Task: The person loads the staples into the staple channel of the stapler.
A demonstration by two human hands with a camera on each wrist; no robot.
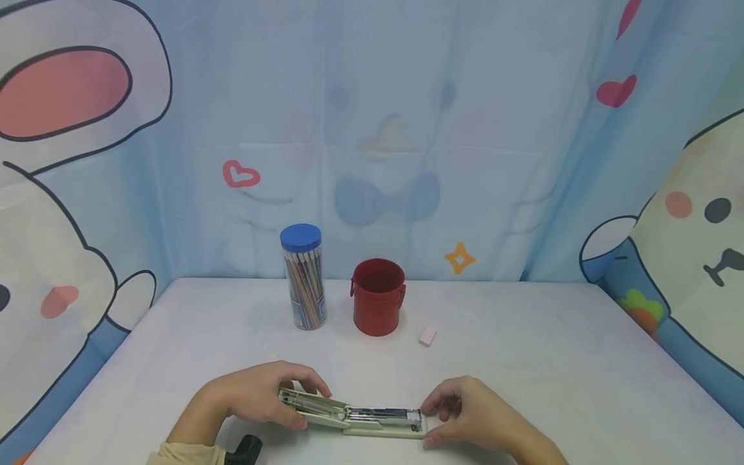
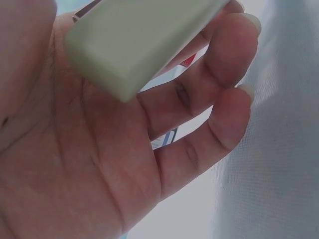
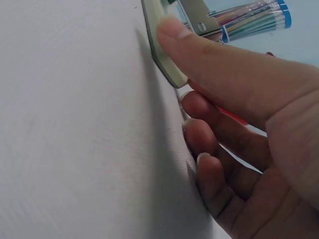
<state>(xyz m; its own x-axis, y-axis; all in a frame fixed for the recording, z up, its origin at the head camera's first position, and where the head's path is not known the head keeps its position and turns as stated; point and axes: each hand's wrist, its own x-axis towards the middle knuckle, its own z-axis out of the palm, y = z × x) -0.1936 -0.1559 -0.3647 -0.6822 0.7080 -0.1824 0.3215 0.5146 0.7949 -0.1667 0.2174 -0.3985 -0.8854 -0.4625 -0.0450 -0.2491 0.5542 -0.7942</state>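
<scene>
A pale green stapler (image 1: 383,421) lies unfolded low in the middle of the head view, its metal staple channel facing up. My left hand (image 1: 264,395) grips the raised top arm at the left end, thumb in front and fingers behind. In the left wrist view the rounded end of that arm (image 2: 132,47) rests against the palm, with the fingers curling past it. At the other end my right hand (image 1: 473,413) pinches the base between thumb and index finger. The right wrist view shows the thumb on the base's corner (image 3: 169,64); the other fingers curl by the tabletop.
Behind the stapler stand a clear tube of pencils (image 1: 306,278) with a blue lid and a red cup (image 1: 378,298) with side handles. A small pink eraser (image 1: 427,336) lies right of the cup. The white table (image 1: 552,349) ends at a printed blue curtain (image 1: 494,129).
</scene>
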